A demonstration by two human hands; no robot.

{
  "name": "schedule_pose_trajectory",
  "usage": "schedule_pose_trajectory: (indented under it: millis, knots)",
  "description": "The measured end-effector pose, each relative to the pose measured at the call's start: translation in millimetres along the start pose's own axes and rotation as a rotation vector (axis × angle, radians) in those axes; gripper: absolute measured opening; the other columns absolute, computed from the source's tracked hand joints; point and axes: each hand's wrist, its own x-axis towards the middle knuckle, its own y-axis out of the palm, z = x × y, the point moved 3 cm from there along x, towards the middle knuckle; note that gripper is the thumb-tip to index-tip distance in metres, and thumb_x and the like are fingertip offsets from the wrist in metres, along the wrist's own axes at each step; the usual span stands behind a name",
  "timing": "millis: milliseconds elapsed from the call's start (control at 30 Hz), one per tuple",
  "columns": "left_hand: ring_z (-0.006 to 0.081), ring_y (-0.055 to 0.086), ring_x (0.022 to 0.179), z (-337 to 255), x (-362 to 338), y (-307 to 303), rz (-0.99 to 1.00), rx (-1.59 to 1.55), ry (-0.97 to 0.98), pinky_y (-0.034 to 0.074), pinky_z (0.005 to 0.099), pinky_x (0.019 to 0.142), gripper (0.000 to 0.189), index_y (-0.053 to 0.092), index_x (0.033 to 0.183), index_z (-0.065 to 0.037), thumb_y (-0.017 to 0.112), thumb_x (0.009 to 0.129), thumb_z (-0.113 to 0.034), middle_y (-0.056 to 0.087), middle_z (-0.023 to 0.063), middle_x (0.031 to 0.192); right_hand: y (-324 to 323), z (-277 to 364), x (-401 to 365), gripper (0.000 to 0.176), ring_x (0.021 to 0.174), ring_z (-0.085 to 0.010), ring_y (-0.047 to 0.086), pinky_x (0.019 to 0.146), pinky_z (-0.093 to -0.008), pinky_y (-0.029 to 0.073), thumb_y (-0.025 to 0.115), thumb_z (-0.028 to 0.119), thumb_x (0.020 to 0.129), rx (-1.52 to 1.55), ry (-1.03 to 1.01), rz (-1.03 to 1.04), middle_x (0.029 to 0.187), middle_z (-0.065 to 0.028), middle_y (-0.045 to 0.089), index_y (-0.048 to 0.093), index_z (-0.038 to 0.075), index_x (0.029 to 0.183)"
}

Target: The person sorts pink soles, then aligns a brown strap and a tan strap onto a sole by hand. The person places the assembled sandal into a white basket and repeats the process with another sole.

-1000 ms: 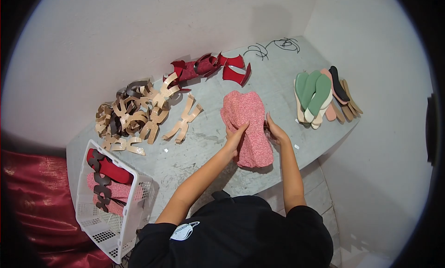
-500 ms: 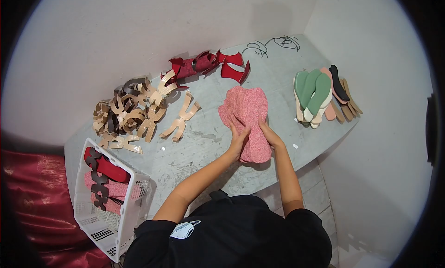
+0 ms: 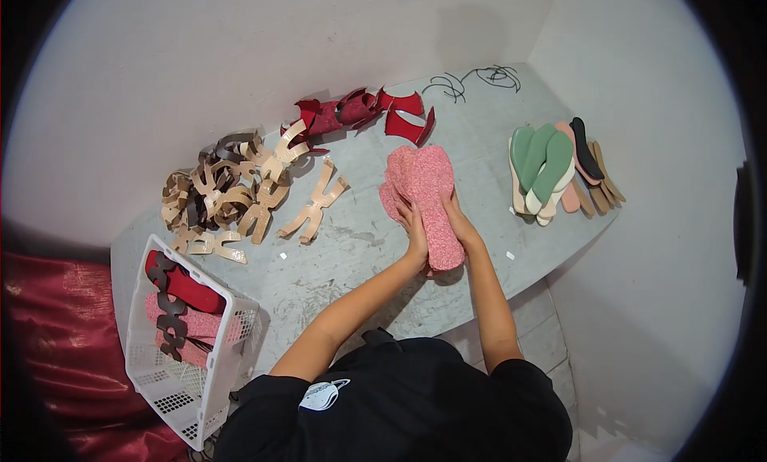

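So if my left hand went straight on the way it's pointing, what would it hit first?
Most likely the pink soles that your left hand is touching. Beyond them, the red cut pieces look next in line, though depth is hard to judge from this one view.

Soft, fairly even light (black, curved corners).

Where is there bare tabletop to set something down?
Between the pink speckled soles and green foot-shaped insoles; also between those soles and the lone beige X-shaped strap. Crowded at left, under heaped brown and beige straps.
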Motion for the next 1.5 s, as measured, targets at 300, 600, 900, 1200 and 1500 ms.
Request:
schedule_pose_trajectory:
  millis: [300, 600, 900, 1200, 1500]
  knots:
    - [0.028, -0.005, 0.136, -27, -45, -49, 0.148, -0.167, 0.001, -0.001, 0.0401, 0.108, 0.068, -0.011, 0.14, -0.021, 0.022, 0.091, -0.054, -0.009, 0.0164, 0.146, 24, 48, -65, 0.102, 0.13, -0.0428, 0.017, 0.106, -0.0422, 0.018, 0.067, 0.046, 0.07, -0.862, -0.064, -0.089, 0.138, -0.0325, 0.017, 0.01, -0.007, 0.136]
    - [0.0213, 0.03, 0.125, -25, -52, -82, 0.298, -0.242, -0.161, 0.021, 0.0364, 0.101, 0.068, 0.0, 0.142, -0.026, 0.025, 0.088, -0.059, 0.02, 0.0088, 0.144, 31, 40, -65, 0.088, 0.128, -0.0409, 0.026, 0.103, -0.0418, 0.026, 0.066, 0.032, 0.072, -0.738, -0.231, -0.179, 0.136, -0.0299, 0.025, 0.017, -0.001, 0.137]
    - [0.0146, 0.047, 0.109, -47, -60, -97, 0.326, -0.372, -0.124, 0.036, 0.027, 0.089, 0.054, 0.033, 0.134, -0.015, 0.037, 0.09, -0.046, 0.047, 0.0053, 0.127, 44, 76, -86, 0.074, 0.124, -0.0334, 0.036, 0.102, -0.0354, 0.028, 0.067, 0.016, 0.069, -0.694, -0.367, -0.239, 0.132, -0.0211, 0.038, 0.031, -0.001, 0.132]
    - [0.0161, 0.048, 0.107, -79, -80, -172, 0.093, -0.432, 0.051, 0.038, 0.0264, 0.085, 0.047, 0.037, 0.13, -0.011, 0.04, 0.091, -0.037, 0.05, 0.0071, 0.121, 142, 48, -91, 0.074, 0.125, -0.0337, 0.034, 0.102, -0.0362, 0.028, 0.068, 0.017, 0.069, -0.616, -0.576, 0.036, 0.133, -0.0197, 0.036, 0.033, 0.002, 0.132]
    - [0.0175, 0.048, 0.104, -48, -118, -263, -0.437, -0.372, 0.146, 0.034, 0.0309, 0.088, 0.049, 0.033, 0.13, -0.013, 0.047, 0.088, -0.035, 0.048, 0.0065, 0.123, 212, -38, -100, 0.075, 0.125, -0.0404, 0.03, 0.1, -0.0405, 0.032, 0.064, 0.022, 0.069, -0.708, -0.466, 0.456, 0.136, -0.028, 0.027, 0.029, 0.004, 0.133]
